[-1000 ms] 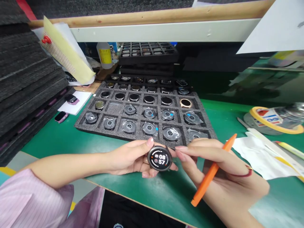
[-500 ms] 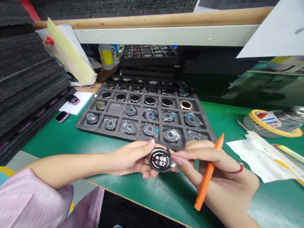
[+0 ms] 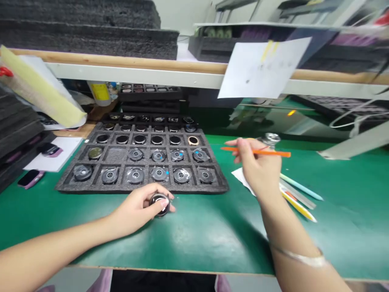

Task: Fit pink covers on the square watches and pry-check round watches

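My left hand (image 3: 138, 211) is closed around a round smartwatch (image 3: 159, 204) without a strap, its thumb lying across the dark face. A bit of clear film shows at the watch's right edge. My right hand (image 3: 258, 166) is raised farther back, gripping an orange pen-shaped stick (image 3: 270, 153) that lies roughly level across the fingers. Just behind that hand is a bottle with a metal top (image 3: 271, 140), mostly hidden by it. Beyond my left hand lies a grey foam tray (image 3: 142, 189) whose compartments hold several round watches, some face up, others back up in clear film.
Right of my right wrist lie a white tissue (image 3: 243, 178), a yellow pen (image 3: 299, 206) and a pale green-blue pen (image 3: 304, 187). Two pink-cased watches, one on white paper (image 3: 65, 152), sit at left. A shelf edge (image 3: 136, 73) with hanging papers crosses above the green table (image 3: 197, 243).
My right hand has left the watch and moved away to the back right with the orange stick. My left thumb now covers the watch face. The camera view has turned right.
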`<state>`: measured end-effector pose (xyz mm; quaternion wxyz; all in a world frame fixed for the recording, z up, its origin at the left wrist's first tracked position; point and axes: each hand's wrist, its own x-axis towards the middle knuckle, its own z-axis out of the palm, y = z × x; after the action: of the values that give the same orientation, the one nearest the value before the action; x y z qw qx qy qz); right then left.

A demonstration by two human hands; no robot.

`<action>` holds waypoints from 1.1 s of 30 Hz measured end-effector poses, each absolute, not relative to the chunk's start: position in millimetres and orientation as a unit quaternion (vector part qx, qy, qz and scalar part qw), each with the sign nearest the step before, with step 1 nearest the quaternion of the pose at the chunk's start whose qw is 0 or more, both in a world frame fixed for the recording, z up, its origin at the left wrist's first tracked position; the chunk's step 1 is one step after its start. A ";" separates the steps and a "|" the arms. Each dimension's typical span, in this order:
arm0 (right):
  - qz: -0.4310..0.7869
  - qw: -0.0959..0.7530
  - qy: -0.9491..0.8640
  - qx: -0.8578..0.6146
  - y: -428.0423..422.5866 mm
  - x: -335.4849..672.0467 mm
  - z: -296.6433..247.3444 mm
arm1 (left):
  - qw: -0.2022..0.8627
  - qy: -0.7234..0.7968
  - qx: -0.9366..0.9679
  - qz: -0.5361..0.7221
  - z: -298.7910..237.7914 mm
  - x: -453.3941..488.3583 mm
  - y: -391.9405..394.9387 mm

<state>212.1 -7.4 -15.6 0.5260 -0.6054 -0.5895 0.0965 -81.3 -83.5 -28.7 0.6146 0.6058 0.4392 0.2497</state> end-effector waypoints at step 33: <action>0.252 0.399 -0.823 -0.318 -89.2 121.2 -59.2 | 0.418 0.436 0.772 0.199 -45.3 -82.8 -89.6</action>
<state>121.2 -89.2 -59.2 0.3987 -0.3179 -0.8226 0.2517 -82.8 -89.6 -45.3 0.4183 0.7716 0.4360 0.1992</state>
